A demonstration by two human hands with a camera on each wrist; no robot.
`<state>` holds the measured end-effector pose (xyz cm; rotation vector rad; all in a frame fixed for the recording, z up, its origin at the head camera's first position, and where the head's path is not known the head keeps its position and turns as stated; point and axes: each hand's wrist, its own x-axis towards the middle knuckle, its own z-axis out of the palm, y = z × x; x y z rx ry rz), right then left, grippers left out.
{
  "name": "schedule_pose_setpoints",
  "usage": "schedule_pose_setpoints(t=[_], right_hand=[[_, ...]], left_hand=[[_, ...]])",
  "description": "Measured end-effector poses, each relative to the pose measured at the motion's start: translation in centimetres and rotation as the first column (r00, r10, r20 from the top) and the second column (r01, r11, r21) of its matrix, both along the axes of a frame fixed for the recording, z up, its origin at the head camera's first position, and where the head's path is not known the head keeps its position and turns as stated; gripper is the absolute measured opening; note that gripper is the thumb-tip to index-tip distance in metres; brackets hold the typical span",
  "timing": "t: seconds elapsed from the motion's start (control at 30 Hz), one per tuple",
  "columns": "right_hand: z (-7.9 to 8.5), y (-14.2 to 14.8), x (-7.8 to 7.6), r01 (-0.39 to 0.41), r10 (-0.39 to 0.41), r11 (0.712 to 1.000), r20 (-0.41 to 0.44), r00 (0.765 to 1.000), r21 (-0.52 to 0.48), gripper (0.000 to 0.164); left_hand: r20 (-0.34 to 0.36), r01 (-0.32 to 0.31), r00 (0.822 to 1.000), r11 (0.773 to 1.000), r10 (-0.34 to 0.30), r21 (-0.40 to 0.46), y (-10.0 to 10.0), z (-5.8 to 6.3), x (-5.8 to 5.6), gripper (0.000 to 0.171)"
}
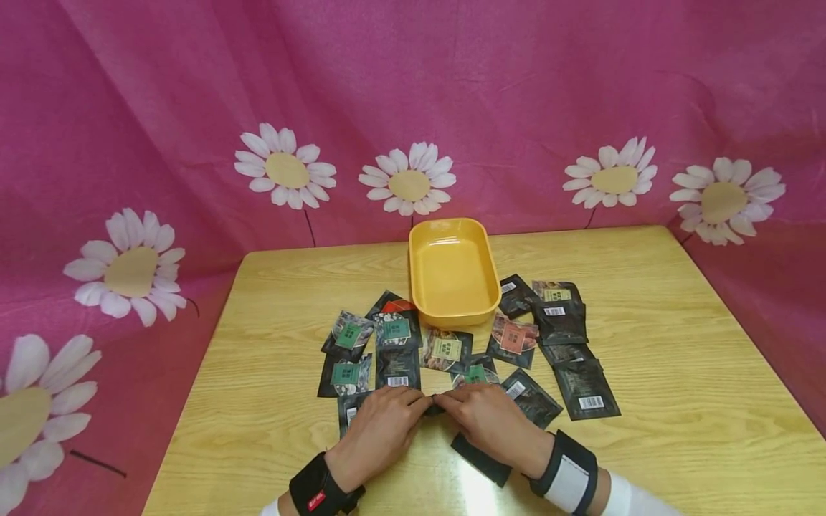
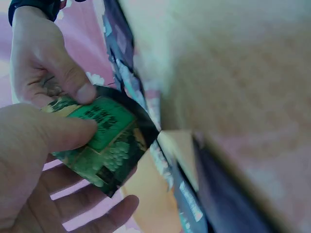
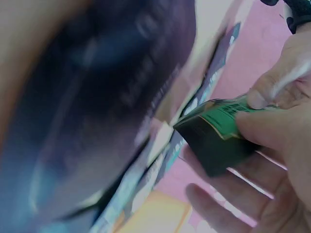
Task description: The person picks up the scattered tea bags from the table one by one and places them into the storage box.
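Both hands hold one small black sachet with a green label (image 2: 109, 121) between them, low over the front middle of the table. My left hand (image 1: 386, 423) pinches one side of it, thumb on the printed face and fingers behind. On the other side my right hand (image 1: 493, 419) pinches it the same way. The sachet bends slightly in the right wrist view, its dark end (image 3: 216, 148) angled downward. From the head view most of it is hidden by the hands. A black sachet (image 1: 484, 459) lies beneath the right wrist, and another (image 1: 350, 412) sits beside the left hand.
A yellow rectangular dish (image 1: 454, 276) stands at the back middle of the wooden table (image 1: 277, 401). Several sachets lie spread before it, including green-labelled ones (image 1: 348, 335) on the left, a red-labelled one (image 1: 513, 338) and dark ones (image 1: 587, 387) on the right. A pink flowered cloth (image 1: 503, 93) hangs behind.
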<state>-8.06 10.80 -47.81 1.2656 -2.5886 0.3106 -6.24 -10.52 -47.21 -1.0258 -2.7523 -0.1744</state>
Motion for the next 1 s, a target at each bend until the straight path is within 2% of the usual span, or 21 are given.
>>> schedule_pose_setpoints(t=[0.13, 0.3, 0.4, 0.5, 0.6, 0.77, 1.0], right_hand=[[1.1, 0.4, -0.8, 0.006, -0.007, 0.998, -0.019, 1.0, -0.063, 0.034], [2.8, 0.9, -2.2, -0.003, -0.008, 0.988, -0.071, 0.997, -0.154, 0.035], [4.0, 1.2, -3.4, -0.016, -0.007, 0.978, -0.106, 0.994, -0.21, 0.033], [5.0, 1.6, -5.0, -0.022, -0.014, 0.975, -0.158, 0.987, -0.223, 0.032], [5.5, 1.9, -6.9, -0.01, -0.032, 0.98, -0.208, 0.978, -0.198, 0.033], [5.8, 2.4, -10.1, 0.046, -0.08, 0.987, -0.226, 0.971, -0.153, 0.041], [5.6, 2.4, -14.4, 0.102, -0.121, 0.991, -0.283, 0.951, -0.082, 0.037]], left_hand=[[-0.034, 0.024, 0.999, 0.996, -0.021, 0.09, 0.0, 1.5, -0.9, 0.018], [-0.148, 0.077, 0.988, 0.98, -0.049, 0.186, 0.3, 3.2, -2.8, 0.01], [-0.199, 0.117, 0.977, 0.966, -0.071, 0.23, 0.6, 4.4, -4.3, 0.007], [-0.208, 0.137, 0.975, 0.957, -0.085, 0.254, 0.9, 5.3, -6.5, 0.008], [-0.176, 0.125, 0.981, 0.962, -0.083, 0.243, 1.0, 5.8, -9.0, 0.009], [-0.126, 0.085, 0.99, 0.981, -0.063, 0.172, 1.6, 6.1, -12.5, 0.017], [-0.146, 0.008, 0.989, 0.998, 0.001, 0.063, 2.9, 6.0, -17.0, 0.016]])
